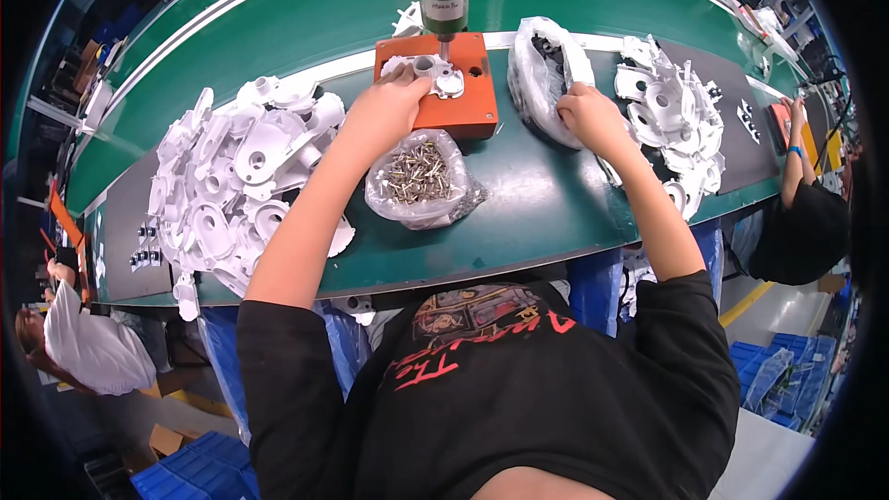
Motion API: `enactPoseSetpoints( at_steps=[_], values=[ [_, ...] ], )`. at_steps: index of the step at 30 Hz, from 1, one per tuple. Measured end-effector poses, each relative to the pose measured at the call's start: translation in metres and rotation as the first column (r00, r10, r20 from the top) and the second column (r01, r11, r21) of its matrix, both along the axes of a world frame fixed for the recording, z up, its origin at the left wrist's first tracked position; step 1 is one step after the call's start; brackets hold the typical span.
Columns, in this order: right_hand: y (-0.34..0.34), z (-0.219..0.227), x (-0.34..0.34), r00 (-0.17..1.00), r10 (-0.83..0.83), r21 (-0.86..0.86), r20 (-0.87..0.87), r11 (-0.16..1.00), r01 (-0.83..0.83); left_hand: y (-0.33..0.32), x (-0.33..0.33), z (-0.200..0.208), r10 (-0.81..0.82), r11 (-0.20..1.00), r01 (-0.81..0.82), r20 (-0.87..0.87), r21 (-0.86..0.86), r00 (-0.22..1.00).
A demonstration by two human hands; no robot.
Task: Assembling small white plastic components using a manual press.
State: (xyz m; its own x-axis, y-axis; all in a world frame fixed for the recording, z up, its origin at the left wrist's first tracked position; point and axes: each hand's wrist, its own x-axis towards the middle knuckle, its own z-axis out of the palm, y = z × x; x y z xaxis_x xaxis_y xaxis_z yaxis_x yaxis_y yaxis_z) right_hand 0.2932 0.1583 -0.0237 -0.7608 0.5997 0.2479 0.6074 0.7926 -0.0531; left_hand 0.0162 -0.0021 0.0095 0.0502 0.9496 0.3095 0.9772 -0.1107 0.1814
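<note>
My left hand [387,109] grips a white plastic part [451,83] with a round collar, lying on an orange fixture block [476,113]. Straight above it, the tip of a green press or driver head [445,9] comes down close to the part. My right hand [591,117] is at the near right rim of a container lined with a clear plastic bag [524,83]; its fingers are curled together, and what they pinch is hidden. Small black pieces [550,51] show inside that bag. Just in front of the block stands a bag-lined tub of metal screws or pins [419,174].
White plastic parts are heaped at left [243,162] and right [669,111] on the green worktable [528,213]. Small black-and-white pieces lie on dark mats at both ends. Other people work at far left [97,338] and far right [804,222]. Blue crates [199,468] stand below.
</note>
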Motion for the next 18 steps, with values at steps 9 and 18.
enactPoseSetpoints(
  at_steps=[9, 18],
  values=[
    [-0.01, 0.018, -0.05, 0.776, 0.004, -0.372, -0.631, 0.876, -0.307, 0.001, 0.001, 0.001, 0.019, 0.997, -0.018, 0.006, -0.071, 1.0],
    [-0.022, 0.007, -0.133, 0.724, 0.226, -0.133, -0.652, 0.906, -0.403, 0.003, -0.002, -0.003, 0.037, 0.998, -0.032, 0.095, -0.056, 0.995]
  ],
)
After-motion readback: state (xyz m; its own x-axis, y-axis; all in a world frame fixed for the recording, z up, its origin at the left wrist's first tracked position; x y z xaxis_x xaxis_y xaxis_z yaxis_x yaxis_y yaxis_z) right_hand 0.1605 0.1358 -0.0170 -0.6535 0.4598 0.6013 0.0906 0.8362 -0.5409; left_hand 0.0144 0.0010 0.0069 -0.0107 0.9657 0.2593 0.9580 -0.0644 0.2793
